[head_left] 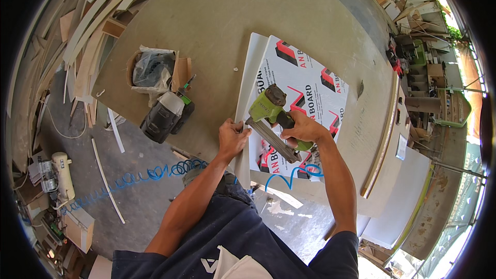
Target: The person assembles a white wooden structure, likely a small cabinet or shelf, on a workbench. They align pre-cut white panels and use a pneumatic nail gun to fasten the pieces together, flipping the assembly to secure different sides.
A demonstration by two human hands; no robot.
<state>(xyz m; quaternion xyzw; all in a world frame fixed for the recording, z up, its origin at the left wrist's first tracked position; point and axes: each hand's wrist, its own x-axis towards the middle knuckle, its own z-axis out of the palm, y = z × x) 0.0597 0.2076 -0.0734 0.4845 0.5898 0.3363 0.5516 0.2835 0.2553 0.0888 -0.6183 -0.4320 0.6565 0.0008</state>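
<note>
My right hand [306, 128] is wrapped round the handle of a green and black nail gun [266, 106]. The gun's nose and magazine lie over the left part of a white board [323, 101] covered in printed film with red and black shapes. My left hand [233, 137] is closed at the board's left side, fingers and thumb pinching a pale narrow panel [251, 67] that runs along that edge. The exact contact under the fingers is partly hidden. A blue coiled air hose [290, 182] loops below the nail gun near the board's front edge.
The boards lie on a large tan worktable [206, 26]. A cardboard box [182, 72] with dark plastic and a black and green power tool [166, 116] stand at left. A long wooden strip [381, 150] lies right. Wood offcuts [85, 46] crowd the left; a cream tank [63, 175] stands on the floor.
</note>
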